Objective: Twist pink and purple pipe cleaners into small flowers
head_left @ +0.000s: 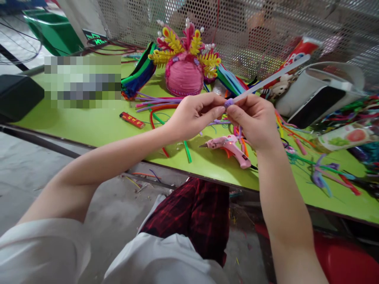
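My left hand (194,114) and my right hand (254,120) meet above the green table (97,126). Between their fingertips sits a small purple pipe-cleaner coil (228,103), wound around the near end of a long white stick (272,77) that slants up to the right. Both hands pinch this piece. A purple tail hangs below my right fingers. Under the hands lies a pink glue gun (232,146). Behind them stands a pink pipe-cleaner crown (185,59) with yellow fronds and white beads.
Loose pipe cleaners (161,108) in several colours lie scattered on the table, with bundles (139,73) at the back. A red lighter (132,120) lies left. A white box (316,94), a snack packet (346,137) and a perforated metal screen (266,23) are right and behind. A red stool (349,256) stands below.
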Motion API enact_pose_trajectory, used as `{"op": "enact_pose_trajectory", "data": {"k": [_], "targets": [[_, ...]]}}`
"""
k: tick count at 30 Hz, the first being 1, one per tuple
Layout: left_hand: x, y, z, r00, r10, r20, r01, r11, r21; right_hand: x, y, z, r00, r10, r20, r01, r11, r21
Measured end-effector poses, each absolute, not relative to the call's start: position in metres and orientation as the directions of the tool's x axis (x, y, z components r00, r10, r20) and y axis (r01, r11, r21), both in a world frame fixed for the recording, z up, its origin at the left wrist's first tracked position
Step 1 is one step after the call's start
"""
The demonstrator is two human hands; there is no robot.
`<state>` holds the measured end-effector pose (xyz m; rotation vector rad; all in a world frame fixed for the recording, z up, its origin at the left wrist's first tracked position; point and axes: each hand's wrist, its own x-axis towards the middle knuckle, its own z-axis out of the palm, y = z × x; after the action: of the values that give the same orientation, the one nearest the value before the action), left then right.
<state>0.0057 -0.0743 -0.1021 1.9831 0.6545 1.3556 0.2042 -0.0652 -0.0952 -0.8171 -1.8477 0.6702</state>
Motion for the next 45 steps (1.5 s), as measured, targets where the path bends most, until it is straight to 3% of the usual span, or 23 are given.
{"op": "enact_pose_trajectory", "data": {"k": [8,14,18,22,23,25,27,29,33,37,41,45], "targets": [[0.010,-0.066,-0.108,0.262,0.697,0.667,0.002,-0.692,0.722,0.203,-0.061,-0.099,-0.319,0.787,0.529,0.195,0.600,-0.776],[-0.004,-0.053,-0.108,0.307,0.547,0.779,0.301,-0.832,0.466,0.221,-0.063,-0.103,-0.331,0.732,0.596,0.252,0.677,-0.691],[-0.009,-0.048,-0.109,0.330,0.474,0.816,0.339,-0.867,0.366,0.239,-0.070,-0.090,-0.335,0.629,0.702,0.388,0.771,-0.505],[-0.010,-0.044,-0.109,0.370,0.326,0.870,0.343,-0.918,0.198,0.251,-0.090,-0.072,0.034,0.376,0.926,0.693,0.659,-0.293],[-0.011,-0.043,-0.109,0.386,0.303,0.871,0.341,-0.924,0.171,0.249,-0.097,-0.070,0.047,0.340,0.939,0.736,0.623,-0.263],[-0.011,-0.043,-0.111,0.431,0.286,0.856,0.333,-0.932,0.144,0.240,-0.109,-0.070,-0.120,0.366,0.923,0.762,0.630,-0.151],[-0.010,-0.047,-0.112,0.479,0.289,0.829,0.320,-0.937,0.142,0.225,-0.115,-0.074,-0.505,0.482,0.716,0.764,0.636,0.111],[-0.010,-0.052,-0.113,0.520,0.309,0.797,0.309,-0.937,0.162,0.212,-0.113,-0.077,-0.592,0.531,0.606,0.752,0.635,0.177],[-0.012,-0.052,-0.103,0.567,0.349,0.746,0.311,-0.929,0.199,0.211,-0.093,-0.073,-0.615,0.548,0.566,0.741,0.647,0.180],[-0.022,-0.029,-0.075,0.643,0.275,0.715,0.364,-0.931,0.030,0.232,-0.065,-0.054,-0.650,0.480,0.589,0.696,0.688,0.206],[-0.033,-0.012,-0.046,0.708,0.293,0.643,0.397,-0.918,-0.018,0.239,-0.043,-0.037,-0.659,0.447,0.604,0.657,0.734,0.173],[-0.043,-0.017,-0.034,0.679,0.426,0.597,0.457,-0.883,0.109,0.230,-0.037,-0.030,-0.675,0.432,0.598,0.619,0.773,0.140]]}}
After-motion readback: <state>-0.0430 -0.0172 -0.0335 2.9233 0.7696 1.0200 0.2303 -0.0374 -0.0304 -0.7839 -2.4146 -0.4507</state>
